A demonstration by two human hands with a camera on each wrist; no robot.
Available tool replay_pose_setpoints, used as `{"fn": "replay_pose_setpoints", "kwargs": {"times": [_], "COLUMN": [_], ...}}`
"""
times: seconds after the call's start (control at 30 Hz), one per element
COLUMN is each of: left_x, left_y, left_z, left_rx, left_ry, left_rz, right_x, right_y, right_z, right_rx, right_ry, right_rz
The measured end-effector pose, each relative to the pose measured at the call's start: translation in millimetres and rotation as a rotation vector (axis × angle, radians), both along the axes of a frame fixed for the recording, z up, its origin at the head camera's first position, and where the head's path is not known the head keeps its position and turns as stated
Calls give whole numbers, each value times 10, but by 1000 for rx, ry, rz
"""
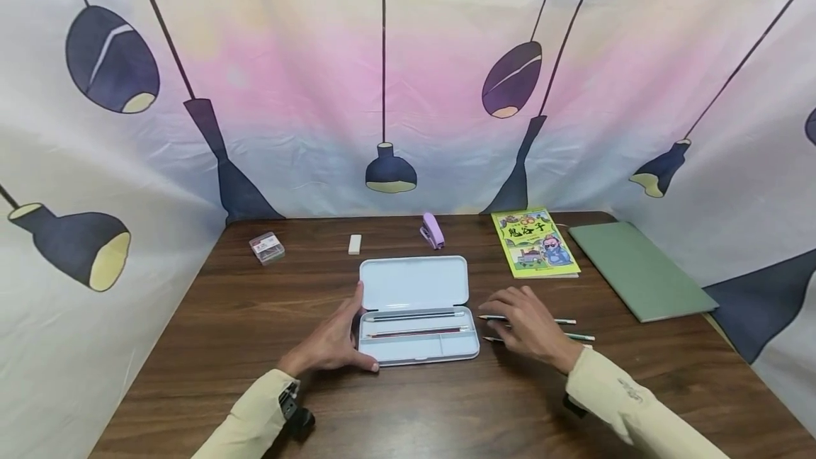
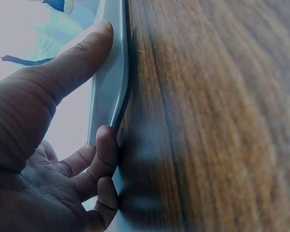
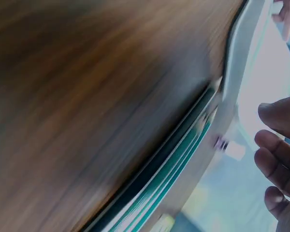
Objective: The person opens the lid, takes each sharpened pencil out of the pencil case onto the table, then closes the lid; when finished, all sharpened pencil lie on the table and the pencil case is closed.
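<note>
One open pencil case (image 1: 417, 310) lies on the table (image 1: 255, 317) with two pencils (image 1: 414, 324) inside. Just right of the case lie two more pens (image 1: 570, 329). The left hand (image 1: 331, 342) grips the left edge of the case; the left wrist view shows its thumb (image 2: 72, 60) pressed on the rim. The right hand (image 1: 529, 324) rests over the two pens with relaxed, spread fingers. Behind the case are one stapler (image 1: 433, 230) and one eraser (image 1: 354, 244).
</note>
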State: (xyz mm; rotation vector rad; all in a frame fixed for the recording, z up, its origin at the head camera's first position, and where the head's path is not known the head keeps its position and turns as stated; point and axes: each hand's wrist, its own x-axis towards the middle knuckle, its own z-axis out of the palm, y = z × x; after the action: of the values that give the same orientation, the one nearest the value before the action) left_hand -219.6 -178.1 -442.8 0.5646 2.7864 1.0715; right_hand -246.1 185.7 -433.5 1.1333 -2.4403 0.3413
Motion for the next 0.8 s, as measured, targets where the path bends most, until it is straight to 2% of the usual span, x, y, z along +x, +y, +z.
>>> {"fn": "replay_pose_setpoints", "kwargs": {"times": [0.13, 0.37, 0.8], "left_x": [-10, -15, -5], "left_y": [12, 22, 7], "left_z": [-1, -19, -6], "left_rx": [4, -10, -14], "left_ry": [18, 24, 8], "left_rz": [-15, -11, 5], "right_x": [-42, -71, -7], "right_y": [-236, -498, -638], "right_z": [-18, -105, -176], "right_rx": [18, 120, 98], "right_ry": [-77, -162, -251], "right_rz": [21, 54, 18]}}
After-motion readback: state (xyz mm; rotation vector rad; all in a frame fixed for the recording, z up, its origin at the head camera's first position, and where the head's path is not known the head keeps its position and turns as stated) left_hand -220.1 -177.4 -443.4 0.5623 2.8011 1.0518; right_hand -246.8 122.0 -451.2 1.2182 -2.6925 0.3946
